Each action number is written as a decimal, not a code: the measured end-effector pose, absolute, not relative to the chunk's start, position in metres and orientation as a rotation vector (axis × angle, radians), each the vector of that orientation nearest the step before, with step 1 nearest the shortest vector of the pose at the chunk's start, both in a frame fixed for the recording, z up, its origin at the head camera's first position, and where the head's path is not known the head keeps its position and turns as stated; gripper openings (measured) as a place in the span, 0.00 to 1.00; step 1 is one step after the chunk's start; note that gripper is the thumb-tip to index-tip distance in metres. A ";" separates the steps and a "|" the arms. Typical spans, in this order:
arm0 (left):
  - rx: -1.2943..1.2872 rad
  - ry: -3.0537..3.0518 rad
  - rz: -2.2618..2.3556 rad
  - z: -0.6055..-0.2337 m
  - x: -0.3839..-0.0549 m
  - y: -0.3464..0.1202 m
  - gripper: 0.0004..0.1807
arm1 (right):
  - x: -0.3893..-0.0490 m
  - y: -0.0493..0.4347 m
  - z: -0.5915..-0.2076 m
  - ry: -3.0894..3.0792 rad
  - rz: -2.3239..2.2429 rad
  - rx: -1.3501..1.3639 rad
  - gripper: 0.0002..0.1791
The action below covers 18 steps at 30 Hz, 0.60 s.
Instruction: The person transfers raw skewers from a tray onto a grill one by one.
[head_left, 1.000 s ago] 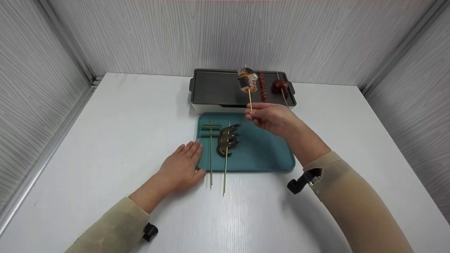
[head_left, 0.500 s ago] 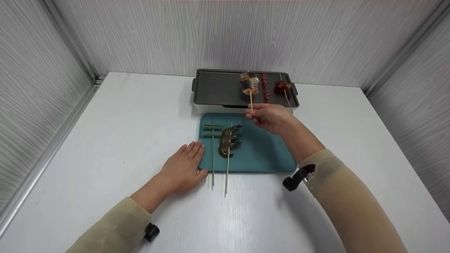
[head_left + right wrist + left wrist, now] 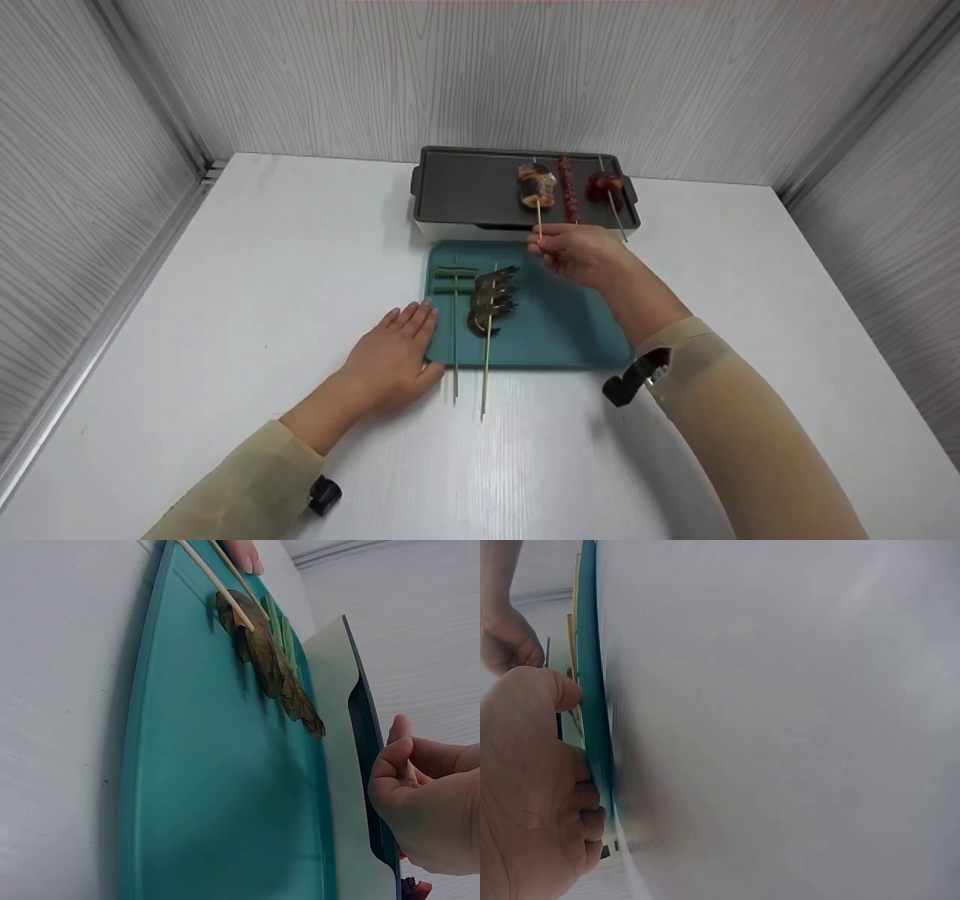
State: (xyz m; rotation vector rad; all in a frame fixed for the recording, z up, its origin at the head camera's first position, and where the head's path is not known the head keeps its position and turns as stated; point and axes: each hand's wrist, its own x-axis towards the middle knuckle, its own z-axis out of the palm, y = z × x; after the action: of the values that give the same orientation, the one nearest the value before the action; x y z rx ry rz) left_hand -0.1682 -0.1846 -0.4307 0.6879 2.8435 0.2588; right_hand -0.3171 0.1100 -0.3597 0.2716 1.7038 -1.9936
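Observation:
In the head view my right hand [image 3: 577, 251] pinches the wooden stick of a skewer with thick, dark-skinned chunks of food [image 3: 536, 186], over the right half of the black griddle [image 3: 472, 187]. The right wrist view shows that hand's thumb and fingertips together beside the griddle's edge. My left hand [image 3: 394, 360] lies with straight fingers on the left rim of the teal tray [image 3: 555, 356]. On the tray are a shrimp skewer [image 3: 491, 300] and a skewer of green vegetable pieces [image 3: 455, 272]. Their sticks stick out over the tray's front edge.
A thin skewer of red pieces [image 3: 568, 187] and a skewer of dark red chunks [image 3: 604, 186] lie on the griddle's right side. The griddle's white base [image 3: 442, 231] stands directly behind the tray. Grained panels wall the white table [image 3: 285, 262] at the back and sides.
My right hand has lowered the chunky skewer toward the griddle, so its food shows lower in the head view. The left hand keeps its place on the tray's rim.

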 end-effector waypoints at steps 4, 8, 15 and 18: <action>0.693 2.844 0.255 -0.429 -0.168 -0.185 0.44 | -0.316 0.110 -0.361 1.727 -1.991 0.275 0.25; 0.696 2.848 0.253 -0.429 -0.168 -0.185 0.44 | -0.314 0.109 -0.360 1.770 -1.974 0.260 0.25; 0.697 2.849 0.257 -0.430 -0.167 -0.184 0.44 | -0.314 0.111 -0.361 1.782 -1.958 0.269 0.25; 0.695 2.849 0.259 -0.430 -0.167 -0.185 0.44 | -0.313 0.112 -0.361 1.771 -1.948 0.275 0.26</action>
State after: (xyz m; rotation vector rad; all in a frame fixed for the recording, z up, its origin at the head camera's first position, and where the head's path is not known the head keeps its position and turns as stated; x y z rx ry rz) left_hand -0.1671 -0.1847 -0.4296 0.6954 2.8487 0.2593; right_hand -0.3135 0.1120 -0.3614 0.2753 1.7707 -1.9482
